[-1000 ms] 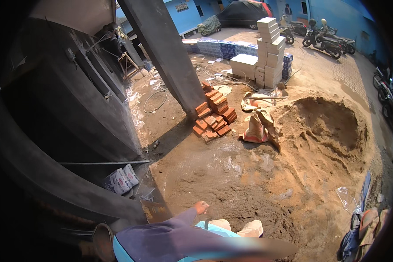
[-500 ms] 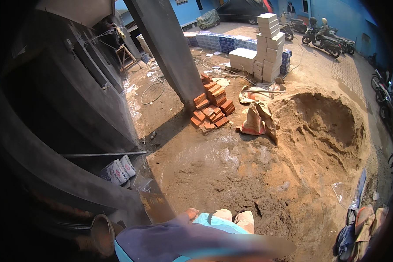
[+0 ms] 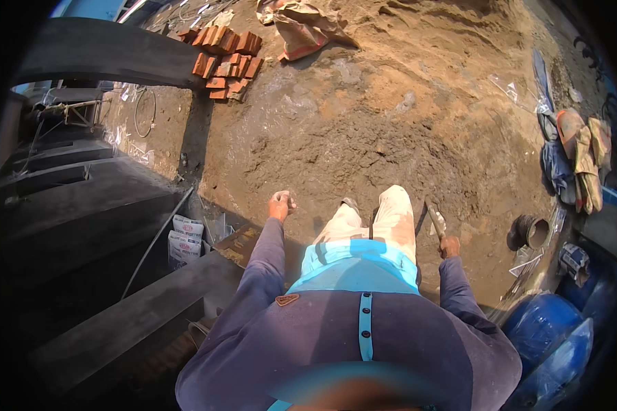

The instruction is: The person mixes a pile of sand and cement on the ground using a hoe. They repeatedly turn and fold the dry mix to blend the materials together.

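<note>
My left hand (image 3: pixel 281 205) hangs in front of me at the left, over the muddy ground, its fingers curled in with nothing seen in them. At my right side, my right hand (image 3: pixel 450 247) is closed round a mud-smeared tool handle (image 3: pixel 436 220). The handle slants up and away from the fist, beside my right leg. What kind of tool it belongs to I cannot tell. Ahead of my feet spreads a patch of wet, lumpy mortar (image 3: pixel 363 154), apart from both hands.
Red bricks (image 3: pixel 230 58) are stacked by a grey pillar (image 3: pixel 116 53) at the far left. Sand (image 3: pixel 452 48) lies beyond the mortar, near a torn sack (image 3: pixel 305 31). White bags (image 3: pixel 185 241) stand left. A bucket (image 3: pixel 537 233), blue drums (image 3: pixel 545 329) and hung clothes (image 3: pixel 579 151) line the right.
My view has swung downward and turned, so the motorbikes and block stack are gone from it. My right hand with the tool handle now shows. The left hand shows more fully.
</note>
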Motion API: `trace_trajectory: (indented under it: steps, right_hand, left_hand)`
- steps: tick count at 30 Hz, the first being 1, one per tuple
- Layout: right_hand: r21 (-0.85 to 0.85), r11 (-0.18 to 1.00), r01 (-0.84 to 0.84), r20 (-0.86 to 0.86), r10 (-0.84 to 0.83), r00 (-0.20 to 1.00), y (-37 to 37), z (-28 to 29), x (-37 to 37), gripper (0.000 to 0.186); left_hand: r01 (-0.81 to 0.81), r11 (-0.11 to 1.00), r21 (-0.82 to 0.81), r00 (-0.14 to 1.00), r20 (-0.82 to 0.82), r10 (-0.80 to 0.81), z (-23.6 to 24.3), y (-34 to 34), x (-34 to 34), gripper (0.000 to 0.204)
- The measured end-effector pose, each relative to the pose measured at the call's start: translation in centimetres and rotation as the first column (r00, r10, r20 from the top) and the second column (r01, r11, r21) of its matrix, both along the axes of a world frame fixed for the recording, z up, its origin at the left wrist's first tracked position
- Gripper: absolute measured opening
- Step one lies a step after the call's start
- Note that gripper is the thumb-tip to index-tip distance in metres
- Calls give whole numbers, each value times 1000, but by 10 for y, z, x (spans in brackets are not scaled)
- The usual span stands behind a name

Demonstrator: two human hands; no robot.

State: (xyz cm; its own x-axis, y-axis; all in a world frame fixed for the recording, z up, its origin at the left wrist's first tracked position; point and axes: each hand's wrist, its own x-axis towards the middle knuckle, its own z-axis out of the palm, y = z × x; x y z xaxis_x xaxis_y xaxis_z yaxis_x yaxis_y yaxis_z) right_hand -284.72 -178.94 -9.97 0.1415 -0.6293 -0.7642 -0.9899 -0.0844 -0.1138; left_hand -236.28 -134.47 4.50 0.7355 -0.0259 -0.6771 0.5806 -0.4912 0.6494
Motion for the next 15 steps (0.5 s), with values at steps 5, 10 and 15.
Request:
trace_trajectory:
  steps: [5, 10, 15]
  right_hand:
    - [-34, 999, 10, -181, -16, 983, 1, 24, 39, 52]
    - [33, 988, 153, -206, -143, 968, 21, 48, 44, 55]
    - [16, 982, 189, -172, -183, 968, 27, 36, 25, 55]
  left_hand:
    - [111, 991, 69, 994, -5, -111, 9, -24, -79, 31]
    - [307, 924, 230, 944, -195, -265, 29, 31, -213, 26]
    - [372, 840, 394, 926, -89, -367, -28, 168, -310, 40]
